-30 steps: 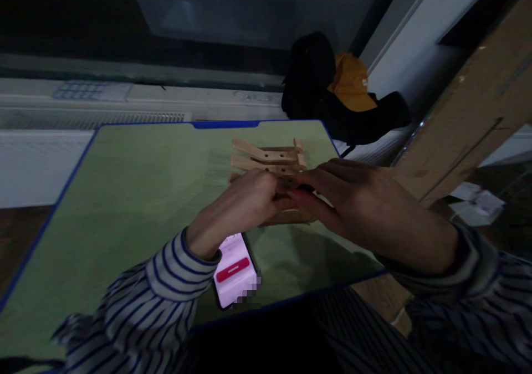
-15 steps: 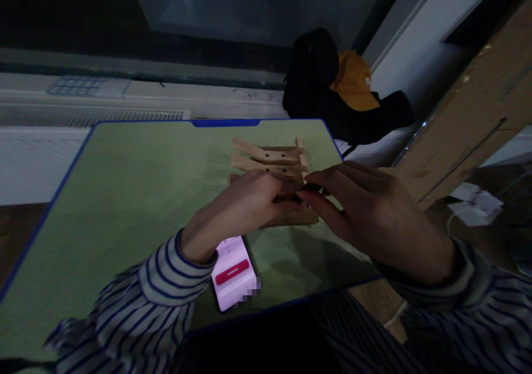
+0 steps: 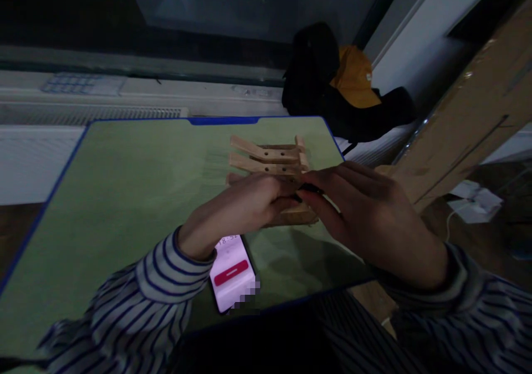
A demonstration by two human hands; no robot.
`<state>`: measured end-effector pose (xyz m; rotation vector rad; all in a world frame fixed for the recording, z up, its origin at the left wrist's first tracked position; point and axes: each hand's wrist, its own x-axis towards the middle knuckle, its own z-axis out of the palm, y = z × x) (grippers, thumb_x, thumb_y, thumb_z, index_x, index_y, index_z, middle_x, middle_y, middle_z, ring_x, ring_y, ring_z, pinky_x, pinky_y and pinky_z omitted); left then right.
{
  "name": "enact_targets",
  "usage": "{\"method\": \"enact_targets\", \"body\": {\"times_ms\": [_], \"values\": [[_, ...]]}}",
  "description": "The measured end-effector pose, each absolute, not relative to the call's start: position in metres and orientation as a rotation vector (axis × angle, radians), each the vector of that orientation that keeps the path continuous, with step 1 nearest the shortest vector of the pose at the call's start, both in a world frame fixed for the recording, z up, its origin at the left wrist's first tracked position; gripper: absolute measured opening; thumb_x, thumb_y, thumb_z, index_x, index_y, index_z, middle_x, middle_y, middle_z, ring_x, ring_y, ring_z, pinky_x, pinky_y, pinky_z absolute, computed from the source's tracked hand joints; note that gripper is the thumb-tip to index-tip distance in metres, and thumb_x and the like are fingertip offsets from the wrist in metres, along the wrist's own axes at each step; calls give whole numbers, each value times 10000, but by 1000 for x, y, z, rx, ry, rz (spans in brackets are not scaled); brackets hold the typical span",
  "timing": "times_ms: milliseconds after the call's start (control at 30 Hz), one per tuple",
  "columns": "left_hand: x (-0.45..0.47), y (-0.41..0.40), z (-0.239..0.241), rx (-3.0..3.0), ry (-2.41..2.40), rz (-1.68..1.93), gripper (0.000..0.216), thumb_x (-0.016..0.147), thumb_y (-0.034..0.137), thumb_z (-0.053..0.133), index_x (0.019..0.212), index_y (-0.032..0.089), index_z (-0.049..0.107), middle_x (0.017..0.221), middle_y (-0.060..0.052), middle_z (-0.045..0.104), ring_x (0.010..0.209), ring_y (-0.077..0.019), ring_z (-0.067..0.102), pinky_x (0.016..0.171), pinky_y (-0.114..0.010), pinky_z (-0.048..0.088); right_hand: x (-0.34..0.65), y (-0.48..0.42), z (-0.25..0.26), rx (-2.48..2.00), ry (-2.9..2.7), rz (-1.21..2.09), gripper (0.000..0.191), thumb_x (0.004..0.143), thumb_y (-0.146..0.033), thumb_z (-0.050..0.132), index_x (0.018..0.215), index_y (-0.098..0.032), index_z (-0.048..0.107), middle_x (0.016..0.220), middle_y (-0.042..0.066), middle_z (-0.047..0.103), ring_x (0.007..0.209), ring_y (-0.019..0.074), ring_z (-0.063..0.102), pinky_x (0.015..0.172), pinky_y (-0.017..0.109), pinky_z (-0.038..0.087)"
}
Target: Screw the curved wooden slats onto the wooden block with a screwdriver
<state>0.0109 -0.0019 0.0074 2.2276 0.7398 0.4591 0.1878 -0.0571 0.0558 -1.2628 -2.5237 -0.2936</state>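
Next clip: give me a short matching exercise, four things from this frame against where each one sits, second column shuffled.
Things:
1. phone
2. wooden rack
3. orange cap
4. cardboard panel

Places:
A. on the dark bag beyond the table's far corner
B. leaning at the right of the table
C. near table edge, by the left hand wrist
D. on the green table, under both hands

Pairs: 1-C, 2-D, 3-A, 4-B

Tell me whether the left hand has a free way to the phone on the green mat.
Probably yes. The phone lies face up on the green mat, just beside the left wrist, with nothing on top of it. The left hand is on the wooden rack now, and would only have to draw back.
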Motion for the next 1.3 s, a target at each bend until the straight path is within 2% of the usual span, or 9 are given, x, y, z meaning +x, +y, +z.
{"method": "enact_targets", "body": {"times_ms": [167, 367, 500, 633, 733, 867, 967, 1167, 1300], "values": [[13, -14, 5, 2235, 875, 668, 182, 842, 205, 542, 961, 233, 676, 977, -4, 708, 907, -167, 641, 780, -272, 461, 192, -55, 59, -1260, -2553, -132, 235, 890, -274, 479, 1065, -146, 569, 918, 62, 662, 827, 169, 617, 720, 297, 488], [17, -31, 1, 2126, 1095, 781, 166, 843, 300, 566, 911, 194, 674, 897, -22, 718, 789, -161, 657, 649, -251, 473, 193, -53, 66, -1174, -2633, -23, 314, 882, -215, 496, 1196, -191, 493, 937, 44, 657, 798, 143, 606, 702, 277, 482], [16, -30, 1, 2266, 1131, 681, 228, 872, 333, 513, 838, 177, 677, 833, -48, 716, 741, -181, 653, 606, -275, 457, 189, -54, 58, -1140, -2588, -69, 217, 883, -236, 497, 1077, -161, 558, 923, 60, 671, 823, 156, 614, 665, 276, 484], [15, -25, 3, 2246, 1021, 596, 175, 871, 223, 506, 933, 194, 667, 995, -39, 701, 913, -195, 644, 759, -296, 482, 185, -56, 47, -1202, -2467, -219, 200, 867, -271, 527, 982, -117, 583, 837, 70, 676, 819, 178, 617, 696, 296, 491], [16, -25, 5, 2248, 1023, 582, 179, 867, 202, 502, 923, 183, 671, 997, -40, 701, 908, -193, 645, 767, -290, 481, 185, -56, 45, -1241, -2456, -237, 198, 877, -299, 506, 939, -131, 591, 820, 61, 667, 810, 180, 613, 723, 303, 489], [15, -25, 8, 2232, 973, 579, 235, 862, 183, 501, 1043, 209, 650, 1043, -23, 690, 871, -167, 649, 735, -263, 477, 191, -53, 55, -1231, -2525, -60, 327, 884, -387, 479, 1070, -133, 567, 885, 70, 655, 831, 174, 608, 700, 287, 479], [15, -26, 8, 2199, 983, 571, 236, 872, 204, 488, 1045, 219, 649, 1018, -17, 697, 846, -161, 652, 708, -256, 479, 194, -51, 65, -1146, -2622, 46, 341, 898, -319, 471, 1194, -154, 512, 1006, 74, 649, 906, 162, 601, 744, 283, 474], [16, -26, 6, 2228, 1104, 570, 222, 837, 365, 562, 794, 182, 680, 796, -34, 717, 713, -181, 656, 582, -262, 449, 191, -51, 67, -1099, -2675, 42, 239, 891, -232, 482, 1100, -162, 574, 1004, 65, 664, 938, 174, 598, 756, 295, 466], [14, -19, 3, 2258, 942, 554, 146, 853, 252, 545, 874, 215, 684, 915, -10, 717, 828, -169, 653, 652, -250, 457, 185, -58, 54, -1214, -2550, -128, 209, 881, -266, 506, 1037, -163, 600, 904, 52, 683, 830, 170, 612, 727, 299, 453]]}}
